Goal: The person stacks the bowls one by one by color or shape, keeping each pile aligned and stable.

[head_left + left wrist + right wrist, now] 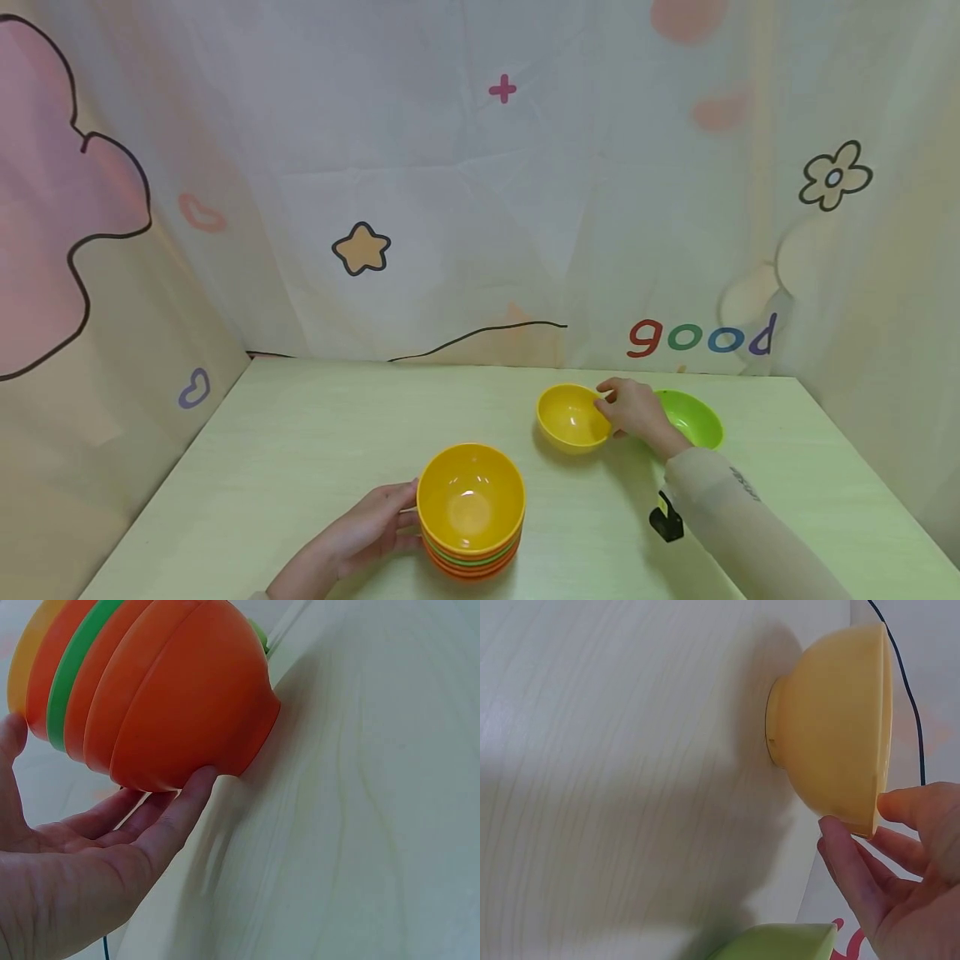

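Note:
A stack of nested bowls (471,500) stands near the front of the table, a yellow one on top, with orange and green rims below. My left hand (375,525) touches its left side; in the left wrist view the fingertips (199,780) lie against the orange bowl (202,690) low in the stack. Farther back, a single yellow bowl (567,417) sits upright on the table. My right hand (636,410) pinches its right rim, thumb on the inner side and fingers outside, as the right wrist view shows. A green bowl (697,421) is partly hidden behind the right hand and wrist.
The pale table (337,417) ends at a printed cloth backdrop (450,208) at the back, with cloth at both sides too. A small black device (666,518) is strapped at the right sleeve (742,517).

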Demonstrator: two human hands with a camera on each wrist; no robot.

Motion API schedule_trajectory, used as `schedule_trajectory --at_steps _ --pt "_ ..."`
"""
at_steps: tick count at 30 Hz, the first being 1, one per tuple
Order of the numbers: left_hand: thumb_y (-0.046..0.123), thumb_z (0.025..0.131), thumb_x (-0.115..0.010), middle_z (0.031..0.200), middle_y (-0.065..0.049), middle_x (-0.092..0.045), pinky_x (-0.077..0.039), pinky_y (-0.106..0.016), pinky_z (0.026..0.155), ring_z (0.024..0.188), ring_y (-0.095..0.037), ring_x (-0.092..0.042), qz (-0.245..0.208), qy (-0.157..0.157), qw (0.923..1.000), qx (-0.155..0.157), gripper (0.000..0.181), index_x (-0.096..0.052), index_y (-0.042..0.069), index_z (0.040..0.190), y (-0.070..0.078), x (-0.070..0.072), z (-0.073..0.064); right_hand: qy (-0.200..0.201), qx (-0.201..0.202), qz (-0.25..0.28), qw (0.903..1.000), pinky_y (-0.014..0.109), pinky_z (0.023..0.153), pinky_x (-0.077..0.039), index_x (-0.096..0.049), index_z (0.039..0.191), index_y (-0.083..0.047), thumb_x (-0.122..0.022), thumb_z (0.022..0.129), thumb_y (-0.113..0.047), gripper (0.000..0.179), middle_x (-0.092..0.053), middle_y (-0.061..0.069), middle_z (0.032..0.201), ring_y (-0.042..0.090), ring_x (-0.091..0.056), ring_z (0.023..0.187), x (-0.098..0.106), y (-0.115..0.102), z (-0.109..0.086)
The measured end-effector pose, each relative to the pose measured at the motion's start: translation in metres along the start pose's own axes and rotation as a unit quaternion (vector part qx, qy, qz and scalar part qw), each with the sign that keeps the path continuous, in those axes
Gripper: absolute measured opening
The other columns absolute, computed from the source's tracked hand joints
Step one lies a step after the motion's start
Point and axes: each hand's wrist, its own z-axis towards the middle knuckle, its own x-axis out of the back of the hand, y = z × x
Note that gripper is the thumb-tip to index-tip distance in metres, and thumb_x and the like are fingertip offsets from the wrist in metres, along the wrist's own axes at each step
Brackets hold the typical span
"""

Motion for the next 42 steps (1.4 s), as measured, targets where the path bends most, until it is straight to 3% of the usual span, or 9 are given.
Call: schedule_trajectory --at_steps 6,14,42 --pt "0.048 0.093 -0.045 0.125 -0.008 -0.056 -0.050 -0.040 0.089 0.103 -0.018 -0.059 0.001 0.001 1.0000 0.004 0.068 -0.039 -0.004 0.136 0.0001 0.0004 0.0008 -0.015 -0.016 0.001 0.9998 0.025 0.052 -0.054 -0.055 0.117 0.006 -0.059 0.088 -0.014 0.036 -0.060 0.022 0.105 0.019 -0.059 0.070 0.0000 -0.0034 -0.0005" --pt "0.049 0.093 -0.045 0.127 -0.009 -0.055 -0.050 -0.041 0.089 0.104 -0.018 -0.059 0.001 0.003 1.0000 0.005 0.068 -0.038 -0.004 0.136 -0.0011 0.0015 0.0018 -0.031 -0.036 0.001 0.9989 0.023 0.050 -0.053 -0.055 0.115 0.008 -0.059 0.088 -0.011 0.033 -0.059 0.022 0.102 0.016 -0.059 0.060 0.0000 -0.0068 -0.0020" --pt "0.049 0.093 -0.045 0.126 -0.008 -0.055 -0.050 -0.041 0.089 0.104 -0.018 -0.059 0.005 0.005 1.0000 0.006 0.069 -0.038 -0.004 0.136 -0.0020 0.0023 0.0030 -0.010 -0.040 -0.003 0.9991 0.023 0.048 -0.052 -0.055 0.113 0.010 -0.057 0.083 -0.001 0.033 -0.059 0.023 0.099 0.014 -0.059 0.051 -0.0060 -0.0041 0.0007"
